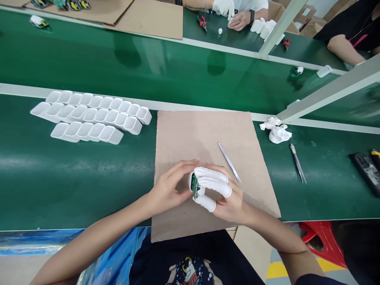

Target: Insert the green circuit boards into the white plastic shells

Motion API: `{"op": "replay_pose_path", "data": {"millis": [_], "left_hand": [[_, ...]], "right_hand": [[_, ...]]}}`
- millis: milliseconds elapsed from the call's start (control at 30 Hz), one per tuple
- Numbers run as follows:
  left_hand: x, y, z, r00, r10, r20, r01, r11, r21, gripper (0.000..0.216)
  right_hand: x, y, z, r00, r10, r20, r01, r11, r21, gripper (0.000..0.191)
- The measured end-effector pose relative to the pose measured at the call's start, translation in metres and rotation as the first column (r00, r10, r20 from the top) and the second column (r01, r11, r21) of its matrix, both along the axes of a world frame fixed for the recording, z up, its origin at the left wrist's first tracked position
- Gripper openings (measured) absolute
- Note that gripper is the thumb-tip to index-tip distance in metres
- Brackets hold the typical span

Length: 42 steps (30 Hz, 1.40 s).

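Over a cardboard sheet, my left hand holds a small white plastic housing between thumb and fingers. My right hand, with white finger cots on the thumb and two fingers, pinches a green circuit board at the housing's open side. How far the board sits inside is hidden by the fingers. Metal tweezers lie on the cardboard just beyond my right hand.
White open housings stand in rows at the left. To the right are crumpled white wads, a second pair of tweezers and a black device. A green conveyor belt runs behind; a slanted white post rises right. Co-workers sit across.
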<state>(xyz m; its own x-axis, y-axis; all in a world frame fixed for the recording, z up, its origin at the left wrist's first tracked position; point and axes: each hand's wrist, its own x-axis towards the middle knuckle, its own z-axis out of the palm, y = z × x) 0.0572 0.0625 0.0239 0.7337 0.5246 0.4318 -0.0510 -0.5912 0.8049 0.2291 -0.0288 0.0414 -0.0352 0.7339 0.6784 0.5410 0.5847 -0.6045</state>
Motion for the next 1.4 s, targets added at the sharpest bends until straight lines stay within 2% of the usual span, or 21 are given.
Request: {"op": "replay_pose_path", "data": {"millis": [233,400,567,933,1233,1400], "left_hand": [[0.000,0.000,-0.001,1.000,0.001,0.018,0.000,0.999,-0.042,0.050],[0.000,0.000,0.000,1.000,-0.009,0.029,0.014,0.989,-0.146,0.053],[0.000,0.004,0.003,0.998,-0.048,0.039,0.056,0.971,-0.231,0.054],[0.000,0.006,-0.001,0.997,-0.078,0.022,0.080,0.976,-0.205,0.056],[-0.001,0.006,-0.005,0.998,-0.056,0.039,0.060,0.993,-0.099,0.059],[-0.001,0.004,-0.003,0.998,-0.051,0.024,0.052,0.997,-0.062,0.059]], "right_hand": [[0.000,0.002,-0.001,0.997,-0.047,0.058,0.048,0.999,-0.012,0.040],[0.007,0.006,-0.004,0.969,-0.090,0.231,0.078,0.995,0.062,0.050],[0.018,0.009,-0.004,0.953,-0.041,0.299,0.008,0.994,0.110,0.061],[0.024,0.010,-0.008,0.966,0.031,0.256,-0.037,0.999,0.019,0.051],[0.023,0.008,-0.014,0.957,0.064,0.284,-0.063,0.998,-0.013,0.052],[0.029,0.008,-0.006,0.962,0.135,0.236,-0.122,0.990,-0.070,0.056]]}}
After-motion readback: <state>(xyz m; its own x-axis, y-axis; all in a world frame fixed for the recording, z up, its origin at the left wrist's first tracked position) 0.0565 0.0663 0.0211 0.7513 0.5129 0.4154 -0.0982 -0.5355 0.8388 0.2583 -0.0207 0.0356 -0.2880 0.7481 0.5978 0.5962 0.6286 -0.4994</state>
